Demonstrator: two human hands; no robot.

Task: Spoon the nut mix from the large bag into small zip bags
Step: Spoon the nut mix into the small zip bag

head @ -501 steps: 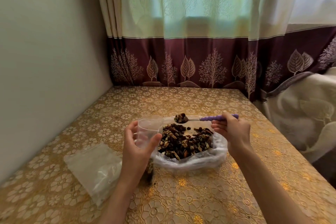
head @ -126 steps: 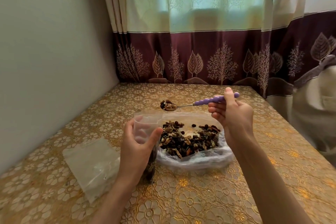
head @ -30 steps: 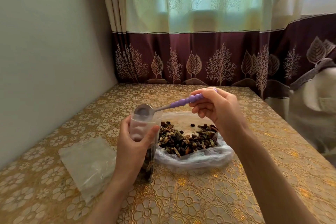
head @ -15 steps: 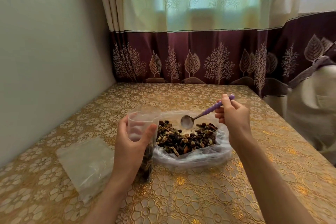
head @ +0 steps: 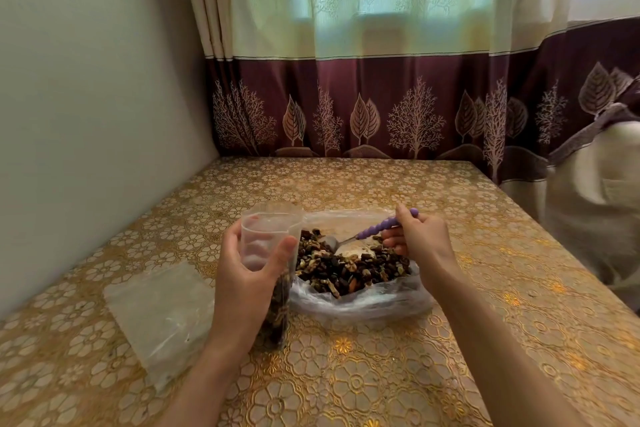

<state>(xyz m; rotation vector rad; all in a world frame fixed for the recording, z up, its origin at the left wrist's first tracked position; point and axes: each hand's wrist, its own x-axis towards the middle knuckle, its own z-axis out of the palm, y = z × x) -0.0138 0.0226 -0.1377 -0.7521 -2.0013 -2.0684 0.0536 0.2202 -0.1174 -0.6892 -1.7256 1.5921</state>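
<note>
A large clear plastic bag (head: 360,303) lies open on the table, holding a dark nut mix (head: 346,269). My left hand (head: 247,274) grips a small clear zip bag (head: 268,236) upright just left of it, mouth open, nuts filling its lower part. My right hand (head: 417,236) holds a spoon (head: 372,230) by its purple beaded handle. The spoon's metal bowl dips into the nut mix near the small bag.
A stack of flat empty zip bags (head: 162,312) lies on the gold floral tablecloth (head: 381,374) at my left. A wall runs along the table's left side and a curtain hangs behind it. The table's right edge drops off beside a pale cloth (head: 595,218).
The spoon tipped its load into the small bag, then swung back right and down. Its bowl has now dropped from just above the nut mix into it. The left hand keeps holding the small bag.
</note>
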